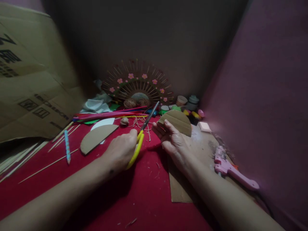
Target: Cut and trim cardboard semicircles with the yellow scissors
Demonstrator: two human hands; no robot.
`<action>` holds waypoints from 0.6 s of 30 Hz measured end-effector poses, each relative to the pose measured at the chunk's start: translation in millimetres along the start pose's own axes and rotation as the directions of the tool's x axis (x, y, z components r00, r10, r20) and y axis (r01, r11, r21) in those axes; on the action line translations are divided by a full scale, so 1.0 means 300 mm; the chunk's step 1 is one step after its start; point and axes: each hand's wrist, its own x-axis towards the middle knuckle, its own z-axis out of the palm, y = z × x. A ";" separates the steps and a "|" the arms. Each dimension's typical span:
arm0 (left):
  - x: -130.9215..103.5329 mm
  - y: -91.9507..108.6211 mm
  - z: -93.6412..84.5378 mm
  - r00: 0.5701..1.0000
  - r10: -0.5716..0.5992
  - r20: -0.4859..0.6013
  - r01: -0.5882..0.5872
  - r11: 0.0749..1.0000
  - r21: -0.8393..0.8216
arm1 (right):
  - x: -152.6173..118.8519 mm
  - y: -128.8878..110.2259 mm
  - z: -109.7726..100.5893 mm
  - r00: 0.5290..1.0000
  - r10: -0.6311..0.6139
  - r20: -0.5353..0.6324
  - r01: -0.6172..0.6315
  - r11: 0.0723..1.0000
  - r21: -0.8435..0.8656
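Across our red surface (149, 205): pink wall (260, 80) rightward
Our left hand (121, 147): clamped on scissors (140, 141)
Right hand (174, 142), apart: cardboard half-disc (178, 121) held at fingertips

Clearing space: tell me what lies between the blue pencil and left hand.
The head view shows a half-round board between the blue pencil and left hand, white paper partly under it, and a thin stick ending beside the pencil.

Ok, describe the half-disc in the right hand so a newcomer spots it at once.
Over the red surface, right of centre, find the right hand. It holds the half-disc, curved edge away from the person. Unlike the other half-disc, lying left of the scissors, this one is in the hand and has lines across it.
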 end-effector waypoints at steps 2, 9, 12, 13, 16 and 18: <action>0.010 -0.016 -0.003 0.999 -0.028 -0.025 0.027 0.998 -0.051 | 0.000 -0.002 -0.003 1.000 -0.003 0.015 0.004 1.000 -0.021; 0.003 0.002 0.001 0.997 0.001 0.074 0.001 1.000 -0.019 | -0.008 -0.004 0.005 1.000 0.023 -0.020 -0.023 1.000 -0.001; -0.006 0.022 0.006 0.997 0.013 0.076 -0.016 0.999 0.035 | -0.018 -0.004 0.017 0.999 0.033 -0.026 -0.033 0.999 0.007; -0.009 0.027 0.007 0.997 0.014 0.079 -0.017 0.999 0.040 | -0.021 -0.004 0.020 0.999 0.036 -0.031 -0.036 0.999 0.010; -0.012 0.036 0.009 0.995 0.017 0.094 -0.021 0.998 0.051 | -0.024 0.002 0.024 0.999 0.035 -0.022 -0.035 0.999 0.001; -0.013 0.038 0.012 0.995 0.020 0.093 -0.026 0.998 0.061 | -0.022 0.010 0.020 0.999 0.043 0.010 -0.043 0.999 -0.016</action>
